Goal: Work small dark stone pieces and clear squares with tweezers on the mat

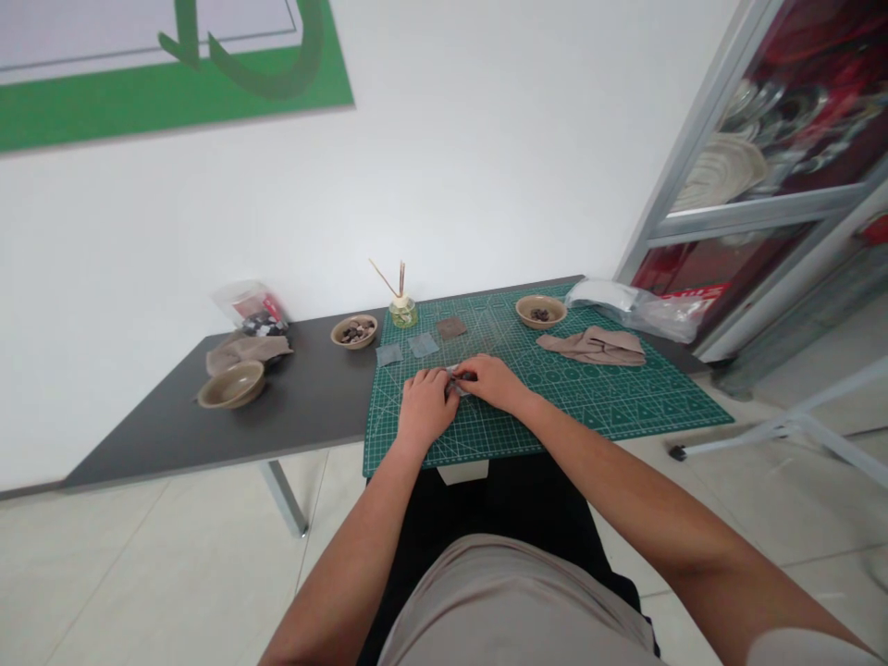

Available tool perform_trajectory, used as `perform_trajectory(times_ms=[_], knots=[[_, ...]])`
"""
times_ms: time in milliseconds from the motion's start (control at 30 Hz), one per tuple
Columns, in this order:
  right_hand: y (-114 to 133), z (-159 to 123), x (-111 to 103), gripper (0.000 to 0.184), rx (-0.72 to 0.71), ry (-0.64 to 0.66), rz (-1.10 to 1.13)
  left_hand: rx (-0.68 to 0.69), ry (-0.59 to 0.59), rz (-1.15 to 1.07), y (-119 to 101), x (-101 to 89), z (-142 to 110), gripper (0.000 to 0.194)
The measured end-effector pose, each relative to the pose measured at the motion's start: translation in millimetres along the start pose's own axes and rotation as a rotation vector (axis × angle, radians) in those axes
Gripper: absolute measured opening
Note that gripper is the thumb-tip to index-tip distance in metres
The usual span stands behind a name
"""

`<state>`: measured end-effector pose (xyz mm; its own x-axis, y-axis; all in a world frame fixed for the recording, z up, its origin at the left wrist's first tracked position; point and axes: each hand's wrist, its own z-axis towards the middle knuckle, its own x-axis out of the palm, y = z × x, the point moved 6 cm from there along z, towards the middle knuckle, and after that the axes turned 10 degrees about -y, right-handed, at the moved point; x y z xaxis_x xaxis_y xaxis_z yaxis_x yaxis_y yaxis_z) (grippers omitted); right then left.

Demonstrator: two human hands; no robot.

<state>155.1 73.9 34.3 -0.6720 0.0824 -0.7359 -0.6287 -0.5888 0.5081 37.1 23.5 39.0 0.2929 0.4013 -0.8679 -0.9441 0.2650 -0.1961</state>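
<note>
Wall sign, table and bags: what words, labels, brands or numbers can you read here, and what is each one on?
No text can be read with certainty.
Wall sign: large green strokes, cut off by the picture's top edge.
Clear bag at the right: pale marks on red, too blurred.
Clear bag at the left: red and white print, too small.
Green mat: printed lines; any numbers are too small.

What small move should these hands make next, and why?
Probably ease the left hand slightly aside while the right hand steadies the small greyish piece: the fingers of both hands hide most of it on the green mat.
</note>
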Motion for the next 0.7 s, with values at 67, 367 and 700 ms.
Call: perform_trajectory(times_ms=[67,367,700], knots=[[2.1,0.0,0.1,0.006,-0.021,0.007,-0.009,-0.018,0.008,0.003,0.8,0.0,-0.3,0.015],[1.7,1.9,3.6,0.002,-0.041,-0.009,-0.007,-0.033,-0.006,-0.039,4.9,1.8,1.1,0.017],[4.4,1.9,3.9,0.009,-0.112,0.031,-0.046,-0.140,0.020,-0.086,9.7,3.3,2.9,0.026]])
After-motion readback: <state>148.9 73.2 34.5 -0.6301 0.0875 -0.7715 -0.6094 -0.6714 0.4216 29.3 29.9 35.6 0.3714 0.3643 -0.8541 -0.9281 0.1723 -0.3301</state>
